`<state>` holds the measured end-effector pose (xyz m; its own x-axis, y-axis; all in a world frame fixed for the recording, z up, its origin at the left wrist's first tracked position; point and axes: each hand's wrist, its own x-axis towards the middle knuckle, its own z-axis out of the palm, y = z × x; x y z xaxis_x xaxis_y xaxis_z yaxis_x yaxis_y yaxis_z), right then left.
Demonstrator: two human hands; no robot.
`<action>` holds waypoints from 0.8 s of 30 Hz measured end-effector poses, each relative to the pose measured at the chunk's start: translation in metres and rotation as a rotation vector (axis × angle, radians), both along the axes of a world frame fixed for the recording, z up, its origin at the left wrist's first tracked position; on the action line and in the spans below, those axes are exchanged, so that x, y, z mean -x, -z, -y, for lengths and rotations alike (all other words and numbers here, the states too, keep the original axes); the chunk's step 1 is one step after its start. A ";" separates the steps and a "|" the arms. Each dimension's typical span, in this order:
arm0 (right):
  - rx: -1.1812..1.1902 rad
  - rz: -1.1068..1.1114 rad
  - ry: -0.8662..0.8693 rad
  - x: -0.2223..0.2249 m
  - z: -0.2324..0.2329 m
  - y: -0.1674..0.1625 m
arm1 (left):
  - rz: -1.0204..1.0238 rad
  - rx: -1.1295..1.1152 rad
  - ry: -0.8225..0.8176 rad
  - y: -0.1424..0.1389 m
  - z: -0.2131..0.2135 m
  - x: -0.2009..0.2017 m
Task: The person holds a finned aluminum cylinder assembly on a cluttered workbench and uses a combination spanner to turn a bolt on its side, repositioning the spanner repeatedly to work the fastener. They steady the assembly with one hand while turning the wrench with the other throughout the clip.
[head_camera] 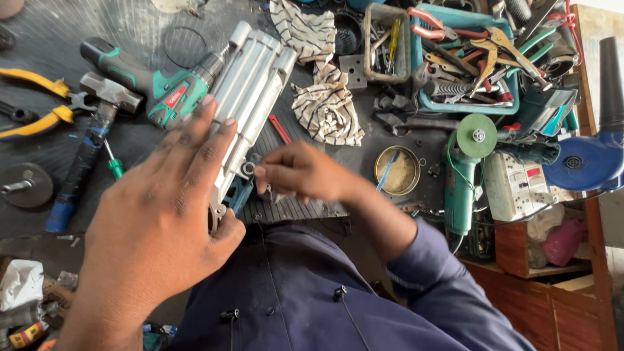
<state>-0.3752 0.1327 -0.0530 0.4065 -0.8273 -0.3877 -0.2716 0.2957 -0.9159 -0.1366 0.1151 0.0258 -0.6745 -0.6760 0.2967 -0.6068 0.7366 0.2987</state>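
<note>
Gripping with flat fingers, the left hand (162, 221) is pressing down along a silver metal part (250, 97), a long ribbed piece lying at a slant on the dark bench (39, 52). Its palm is covering the part's near end and the fingers are spread loosely over it rather than closing around it. The right hand (302, 172) is curling just beside the same near end, fingertips pinched together near a small ring fitting on the part; whether anything small is being held between them cannot be told.

Seen from the head camera, the part is reaching from the bench's near edge, in front of the person's blue overalls (305, 299), up toward the far side. A green drill (149, 78) is lying just left of it, touching its far end. A hammer (97, 123) is lying farther left, beside yellow-handled pliers (39, 97). A striped rag (325, 97) is resting right of the part. A round tin (397, 171) is sitting near the right forearm, with a green grinder (465, 169) beyond it and a blue tray (468, 58) full of tools behind.
</note>
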 end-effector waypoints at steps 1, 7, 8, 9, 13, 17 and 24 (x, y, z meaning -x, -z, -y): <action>-0.006 -0.005 -0.075 0.005 0.009 -0.002 | 0.006 -0.006 -0.003 0.000 0.000 0.000; -0.086 0.051 -0.310 0.019 0.040 0.003 | -0.009 0.012 -0.001 0.001 0.000 0.000; -0.088 0.079 -0.311 0.018 0.039 0.006 | -0.007 0.015 -0.004 0.000 -0.001 0.000; -0.084 0.100 -0.263 0.017 0.036 0.010 | -0.007 0.010 -0.005 0.000 -0.001 0.000; -0.103 0.170 0.017 0.001 0.001 0.024 | -0.027 0.001 0.006 -0.001 -0.001 0.001; -0.077 0.281 0.385 -0.035 -0.032 0.034 | 0.001 0.036 -0.006 -0.002 -0.001 0.001; -0.051 0.295 0.450 -0.041 -0.043 0.039 | -0.002 -0.011 0.014 0.000 0.001 -0.001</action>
<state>-0.3337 0.1761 -0.0922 0.1140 -0.9280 -0.3548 0.1592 0.3696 -0.9154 -0.1353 0.1142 0.0259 -0.6834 -0.6696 0.2909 -0.5955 0.7418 0.3084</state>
